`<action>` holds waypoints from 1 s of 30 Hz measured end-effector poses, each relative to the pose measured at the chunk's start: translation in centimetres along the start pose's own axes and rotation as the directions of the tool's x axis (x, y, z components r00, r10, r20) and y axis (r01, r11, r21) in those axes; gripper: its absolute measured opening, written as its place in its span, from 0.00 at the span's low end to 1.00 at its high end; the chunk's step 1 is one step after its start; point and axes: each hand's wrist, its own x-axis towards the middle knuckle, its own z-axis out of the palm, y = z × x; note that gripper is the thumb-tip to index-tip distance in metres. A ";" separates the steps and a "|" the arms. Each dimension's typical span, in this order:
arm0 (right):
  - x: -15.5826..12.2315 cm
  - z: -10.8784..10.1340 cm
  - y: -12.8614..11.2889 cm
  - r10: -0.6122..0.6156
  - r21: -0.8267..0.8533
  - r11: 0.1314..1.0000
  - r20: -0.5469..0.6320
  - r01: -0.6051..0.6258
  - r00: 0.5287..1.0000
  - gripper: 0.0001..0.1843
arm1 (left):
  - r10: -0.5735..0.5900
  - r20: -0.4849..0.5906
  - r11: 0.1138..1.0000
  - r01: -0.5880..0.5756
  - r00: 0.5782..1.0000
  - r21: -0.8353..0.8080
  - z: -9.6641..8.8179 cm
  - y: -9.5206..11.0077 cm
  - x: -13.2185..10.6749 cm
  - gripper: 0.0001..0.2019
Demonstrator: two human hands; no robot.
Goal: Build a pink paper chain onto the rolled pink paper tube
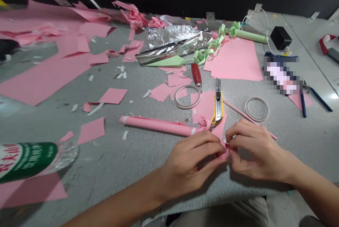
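Pink paper everywhere on this one. Going by what we can see, the rolling looks done: there's a neat pink roll (159,125) lying on the grey table (148,188), with a white band near each end. The small pink piece (225,154) between the hands seems to be the unfinished bit, off the roll's right end, close to the table's near edge.

The left hand (194,163) has it pinched between thumb and fingertips. The right hand (261,151) has its fingertips bunched at the other side, but fingers cover a lot there, so we can't tell if they're really gripping.

As for direction, the roll's long axis runs side to side, left end angled slightly away from the person, right end toward the hands. The sliver we see of the held piece slants up toward the right hand. Just beyond sits the utility knife (218,107), pointing away.
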 end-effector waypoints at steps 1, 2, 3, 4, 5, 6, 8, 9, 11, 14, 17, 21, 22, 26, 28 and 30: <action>0.0 0.0 0.0 -0.001 0.007 1.000 -0.014 0.001 1.000 0.09 | -0.002 0.003 1.000 0.002 1.000 -0.004 0.0 0.0 0.0 0.05; 0.0 0.0 0.0 -0.001 0.007 1.000 -0.022 0.001 1.000 0.09 | -0.006 0.007 1.000 0.006 1.000 -0.006 -0.1 0.0 0.1 0.05; 0.1 0.0 0.0 0.002 0.005 1.000 -0.026 -0.002 1.000 0.09 | -0.010 0.010 1.000 0.010 1.000 -0.007 -0.1 0.1 0.1 0.05; 0.0 -0.1 0.0 0.006 0.003 1.000 -0.026 -0.006 1.000 0.09 | -0.013 0.014 1.000 0.013 1.000 -0.006 -0.2 0.1 0.1 0.05; 0.0 -0.1 0.0 0.009 0.002 1.000 -0.027 -0.009 1.000 0.09 | -0.015 0.015 1.000 0.016 1.000 -0.006 -0.2 0.1 0.1 0.05; 0.0 -0.3 0.0 0.012 0.005 1.000 -0.028 -0.012 1.000 0.08 | -0.018 0.016 1.000 0.018 1.000 -0.009 -0.3 0.1 0.0 0.05; -0.2 -0.6 0.1 0.010 0.023 1.000 -0.023 -0.010 1.000 0.08 | -0.018 0.017 1.000 0.018 1.000 -0.021 -0.3 0.0 0.0 0.05; -0.3 -0.8 0.1 0.006 0.031 0.999 -0.017 -0.006 1.000 0.08 | -0.019 0.016 0.999 0.019 1.000 -0.027 -0.3 0.0 0.0 0.05; -0.4 -1.2 0.2 -0.001 0.028 1.000 0.011 0.000 1.000 0.07 | -0.022 0.009 0.999 0.023 1.000 -0.035 -0.3 -0.1 0.0 0.06; -0.4 -1.5 0.3 -0.013 -0.033 0.999 0.091 0.016 0.996 0.07 | -0.031 0.004 0.999 0.031 1.000 -0.032 -0.2 -0.2 0.0 0.07; -0.3 -1.6 0.3 -0.028 -0.093 0.995 0.158 0.043 0.987 0.10 | -0.043 0.012 0.999 0.043 0.999 -0.027 -0.1 -0.1 0.0 0.07; -0.3 -1.4 0.3 -0.041 -0.148 0.987 0.176 0.067 0.984 0.13 | -0.054 0.014 0.998 0.055 0.998 -0.014 0.0 -0.2 0.0 0.06; -0.3 -1.3 0.3 -0.043 -0.157 0.985 0.175 0.072 0.984 0.13 | -0.055 0.016 0.998 0.055 0.998 -0.014 0.0 -0.2 0.0 0.06; -0.1 -1.1 0.3 -0.058 -0.185 0.979 0.161 0.088 0.985 0.14 | -0.043 0.025 0.999 0.044 0.999 -0.020 0.0 -0.3 0.0 0.06; 0.0 -1.0 0.2 -0.070 -0.195 0.976 0.149 0.098 0.986 0.14 | -0.044 0.031 0.999 0.044 0.999 -0.013 -0.1 -0.2 0.1 0.05; 0.0 -0.8 0.1 -0.078 -0.194 0.975 0.133 0.104 0.988 0.14 | -0.047 0.042 0.999 0.048 0.998 -0.011 -0.1 -0.1 0.1 0.06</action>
